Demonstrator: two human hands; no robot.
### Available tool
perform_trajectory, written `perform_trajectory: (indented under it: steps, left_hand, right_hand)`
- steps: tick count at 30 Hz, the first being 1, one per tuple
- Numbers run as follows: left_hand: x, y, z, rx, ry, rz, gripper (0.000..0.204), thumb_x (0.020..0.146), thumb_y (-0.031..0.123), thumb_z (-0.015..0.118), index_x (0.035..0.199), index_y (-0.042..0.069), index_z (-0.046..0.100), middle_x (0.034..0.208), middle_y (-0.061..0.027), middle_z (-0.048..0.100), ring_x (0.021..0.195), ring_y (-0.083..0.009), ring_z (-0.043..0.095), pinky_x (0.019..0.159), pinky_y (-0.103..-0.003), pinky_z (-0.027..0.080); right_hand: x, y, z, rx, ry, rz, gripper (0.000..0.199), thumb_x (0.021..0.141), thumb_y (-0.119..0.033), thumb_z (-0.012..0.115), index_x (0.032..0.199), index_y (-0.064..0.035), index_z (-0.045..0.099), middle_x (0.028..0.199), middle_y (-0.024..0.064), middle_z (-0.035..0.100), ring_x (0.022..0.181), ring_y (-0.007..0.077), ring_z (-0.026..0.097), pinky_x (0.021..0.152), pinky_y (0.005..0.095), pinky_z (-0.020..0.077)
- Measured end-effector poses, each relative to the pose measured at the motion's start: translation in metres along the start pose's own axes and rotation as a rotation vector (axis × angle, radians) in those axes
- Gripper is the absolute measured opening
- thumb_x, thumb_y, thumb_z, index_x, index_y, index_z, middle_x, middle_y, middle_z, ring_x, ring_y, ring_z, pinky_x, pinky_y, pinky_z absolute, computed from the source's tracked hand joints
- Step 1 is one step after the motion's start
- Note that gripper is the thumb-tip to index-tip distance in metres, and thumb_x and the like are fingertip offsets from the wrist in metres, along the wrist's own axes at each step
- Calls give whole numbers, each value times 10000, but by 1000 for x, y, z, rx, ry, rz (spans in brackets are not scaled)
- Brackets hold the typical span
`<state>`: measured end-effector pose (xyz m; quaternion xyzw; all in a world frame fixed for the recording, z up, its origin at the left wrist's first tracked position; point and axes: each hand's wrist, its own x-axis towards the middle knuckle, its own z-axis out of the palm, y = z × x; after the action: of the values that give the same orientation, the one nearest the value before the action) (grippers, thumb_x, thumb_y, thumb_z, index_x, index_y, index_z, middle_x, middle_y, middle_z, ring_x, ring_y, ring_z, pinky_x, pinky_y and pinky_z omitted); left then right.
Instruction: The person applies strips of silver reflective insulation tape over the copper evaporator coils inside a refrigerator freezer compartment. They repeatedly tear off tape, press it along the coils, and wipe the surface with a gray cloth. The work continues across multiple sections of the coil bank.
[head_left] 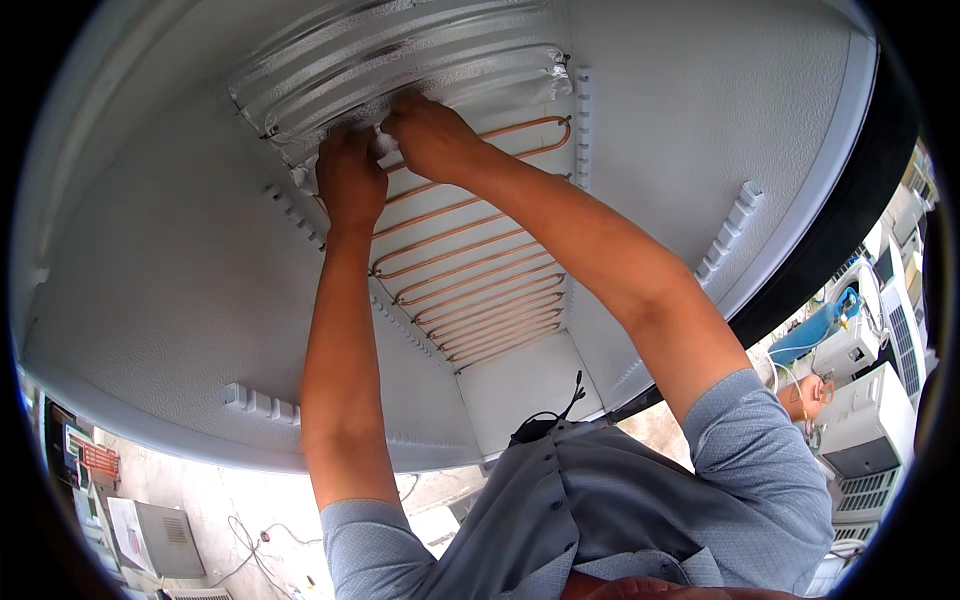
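Both my arms reach up into an open white cabinet like the inside of a refrigerator. Along its back wall, a copper tube (470, 240) runs back and forth in several bends. Shiny silver foil (400, 75) covers the upper bends and follows their ridges. At the foil's lower edge, my left hand (350, 175) is closed, its fingers curled against the foil. Close beside it on the right, my right hand (430, 135) pinches the same edge. A small whitish crumpled bit (382, 143) shows between the hands. The fingertips are partly hidden and blurred.
Notched white shelf supports (730, 232) line the side walls (690, 90). Dark cable ends (578, 392) stick up at my chest. Outside, a blue gas cylinder (808, 332) and white appliance units (870, 425) stand right; a boxy unit (155, 537) and loose cables (262, 540) lie left.
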<state>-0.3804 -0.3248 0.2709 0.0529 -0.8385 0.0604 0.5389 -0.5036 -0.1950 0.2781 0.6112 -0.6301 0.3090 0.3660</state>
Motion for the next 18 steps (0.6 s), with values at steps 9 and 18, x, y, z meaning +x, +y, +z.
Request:
perform_trajectory:
  steps: [9, 18]
  left_hand:
    - [1, -8, 0, -50, -57, -20, 178, 822, -31, 570, 948, 41, 674, 1126, -161, 666, 1039, -396, 605, 910, -501, 479]
    - [-9, -19, 1, 57, -57, -21, 217, 841, -37, 554, 964, 76, 692, 1062, -104, 675, 1007, -354, 600, 917, -474, 471]
  right_hand:
    - [17, -16, 3, 90, -108, 97, 250, 824, 6, 619, 1047, -24, 728, 1082, 163, 682, 1087, 380, 635, 894, 466, 558]
    - [-19, 52, -28, -87, -21, 78, 234, 851, 9, 583, 1027, -24, 734, 1114, 166, 683, 1109, 370, 629, 945, 454, 547]
